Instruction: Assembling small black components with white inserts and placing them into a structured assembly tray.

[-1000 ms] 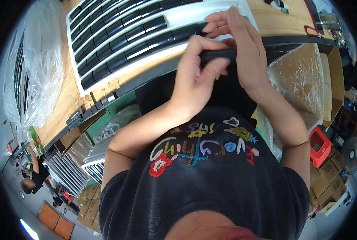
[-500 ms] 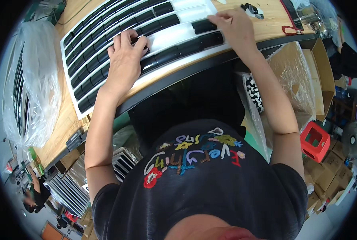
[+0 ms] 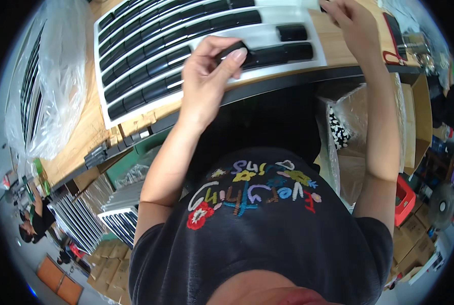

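A white tray [image 3: 318,63] with long channels lies on the wooden table, most of its rows filled with short glossy black pieces. Over its front rows my left hand [image 3: 205,76] pinches a black curved piece [image 3: 232,50] between thumb and fingers. One black piece [image 3: 292,33] sits apart at the right end of a partly bare channel. Past the tray's right edge, my right hand [image 3: 358,28] reaches to the table with closed fingertips. A small dark thing [image 3: 324,6] shows at those fingertips, cut off by the upper edge, so its kind is unclear.
Red-handled scissors [image 3: 391,57] lie at the table's right. An open carton [image 3: 415,117] lined with clear plastic stands below the front edge, and a red stool [image 3: 404,201] beyond it. At the left, clear plastic [image 3: 59,76] wraps more trays. A person [image 3: 36,218] is far left.
My left hand has lifted off the tray and now shows a black piece in its grip. My right hand has left the lone piece and moved right and away. The view has shifted.
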### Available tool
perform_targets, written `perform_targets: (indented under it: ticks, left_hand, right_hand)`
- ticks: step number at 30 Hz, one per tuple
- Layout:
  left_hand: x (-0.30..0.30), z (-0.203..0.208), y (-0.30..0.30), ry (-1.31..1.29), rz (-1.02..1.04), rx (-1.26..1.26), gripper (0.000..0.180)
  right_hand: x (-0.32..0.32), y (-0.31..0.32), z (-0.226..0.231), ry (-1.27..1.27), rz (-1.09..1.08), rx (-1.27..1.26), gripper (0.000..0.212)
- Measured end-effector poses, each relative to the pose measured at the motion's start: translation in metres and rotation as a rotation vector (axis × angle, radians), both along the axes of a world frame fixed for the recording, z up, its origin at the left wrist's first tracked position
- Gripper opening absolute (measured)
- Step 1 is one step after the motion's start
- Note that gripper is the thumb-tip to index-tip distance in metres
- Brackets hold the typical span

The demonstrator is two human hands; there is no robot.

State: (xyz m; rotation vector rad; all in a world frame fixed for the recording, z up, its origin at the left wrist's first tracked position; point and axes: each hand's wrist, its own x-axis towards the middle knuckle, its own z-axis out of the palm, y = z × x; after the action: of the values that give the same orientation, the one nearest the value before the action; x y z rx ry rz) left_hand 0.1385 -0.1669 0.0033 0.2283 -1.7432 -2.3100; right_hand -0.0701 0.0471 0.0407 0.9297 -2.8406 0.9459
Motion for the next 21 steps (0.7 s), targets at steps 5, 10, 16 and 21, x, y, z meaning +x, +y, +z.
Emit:
perform_targets:
  ticks: [5, 10, 16, 21]
  left_hand:
    - [0.000, -0.011, 0.019, 0.018, -0.085, 0.263, 0.023]
    - [0.007, -0.007, 0.020, 0.040, -0.124, 0.150, 0.023]
    - [0.018, 0.003, 0.021, 0.073, -0.178, 0.100, 0.022]
    - [0.024, 0.014, 0.016, 0.068, -0.256, -0.052, 0.019]
  right_hand:
    - [0.109, -0.012, 0.031, -0.395, 0.051, -0.332, 0.022]
    - [0.125, -0.009, 0.042, -0.498, 0.196, -0.253, 0.018]
    - [0.137, -0.015, 0.043, -0.630, 0.259, -0.266, 0.016]
    - [0.142, -0.017, 0.041, -0.707, 0.277, -0.274, 0.018]
